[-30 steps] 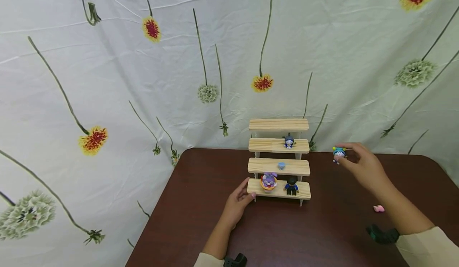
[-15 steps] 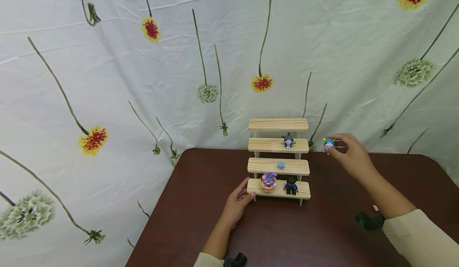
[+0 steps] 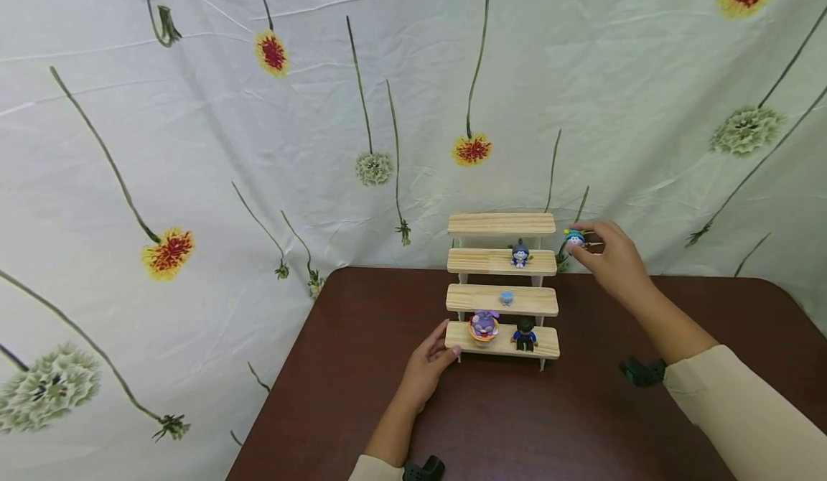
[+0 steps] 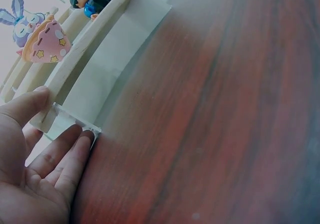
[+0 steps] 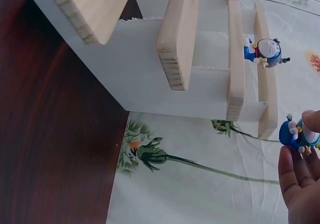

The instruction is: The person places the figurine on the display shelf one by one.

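Observation:
A four-tier wooden display stand [image 3: 501,225] with pale boards stands on the table. At the left end of its lowest board, my left hand [image 3: 423,370] grips with the thumb on top and fingers against the clear side support [image 4: 75,120]. Between thumb and fingers, my right hand [image 3: 619,262] pinches a small blue figurine [image 5: 294,134] in a turquoise hat, held in the air right of the upper boards. A similar dark-hatted figurine [image 3: 520,255] sits on the second board from the top.
On the lowest board are a purple rabbit figurine [image 3: 484,321] in a pink cone and a dark-haired toy figure [image 3: 525,337]. A small light-blue piece [image 3: 507,299] sits one board up. Behind the dark brown table [image 3: 517,423] hangs a floral cloth [image 3: 310,122].
My right hand has moved left and upward with the blue figurine, toward the stand. A pink piece on the table is now hidden by the right arm. The left hand stays put.

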Tool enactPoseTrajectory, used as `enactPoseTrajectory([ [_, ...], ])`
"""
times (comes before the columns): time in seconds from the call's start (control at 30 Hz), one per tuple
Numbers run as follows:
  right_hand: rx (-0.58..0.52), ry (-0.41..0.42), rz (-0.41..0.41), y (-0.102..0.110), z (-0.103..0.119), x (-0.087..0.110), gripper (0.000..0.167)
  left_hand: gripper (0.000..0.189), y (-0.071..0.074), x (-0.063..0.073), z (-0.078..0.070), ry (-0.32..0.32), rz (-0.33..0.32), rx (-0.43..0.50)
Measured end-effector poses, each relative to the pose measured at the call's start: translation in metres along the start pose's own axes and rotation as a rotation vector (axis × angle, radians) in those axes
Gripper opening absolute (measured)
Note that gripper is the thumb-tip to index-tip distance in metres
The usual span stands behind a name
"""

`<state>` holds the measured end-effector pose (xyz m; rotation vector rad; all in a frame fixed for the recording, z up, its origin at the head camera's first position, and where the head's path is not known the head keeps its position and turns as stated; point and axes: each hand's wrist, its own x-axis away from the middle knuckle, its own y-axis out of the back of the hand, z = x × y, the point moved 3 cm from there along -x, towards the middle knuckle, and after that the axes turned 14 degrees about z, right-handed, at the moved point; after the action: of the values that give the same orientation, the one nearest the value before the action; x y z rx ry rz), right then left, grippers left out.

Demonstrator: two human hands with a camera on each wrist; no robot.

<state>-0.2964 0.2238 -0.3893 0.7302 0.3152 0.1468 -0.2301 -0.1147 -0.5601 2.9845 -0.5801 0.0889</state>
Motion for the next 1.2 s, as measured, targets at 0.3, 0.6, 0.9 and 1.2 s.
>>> enactPoseTrajectory([
  [0.3, 0.011, 0.058, -0.053, -0.008, 0.014, -0.024, 0.039, 0.069, 0.000, 0.000, -0.001, 0.003, 0.000, -0.010],
  [0.6, 0.024, 0.043, -0.057, -0.009, 0.020, -0.042, 0.038, 0.069, 0.000, 0.000, -0.001, 0.000, 0.000, -0.012],
  [0.9, -0.002, 0.013, -0.052, -0.011, 0.023, -0.056, 0.039, 0.069, 0.001, -0.001, 0.000, 0.008, 0.004, -0.002],
  [1.2, 0.020, -0.016, -0.031, -0.018, 0.024, -0.063, 0.041, 0.070, 0.002, 0.000, 0.001, 0.020, 0.005, -0.018],
])
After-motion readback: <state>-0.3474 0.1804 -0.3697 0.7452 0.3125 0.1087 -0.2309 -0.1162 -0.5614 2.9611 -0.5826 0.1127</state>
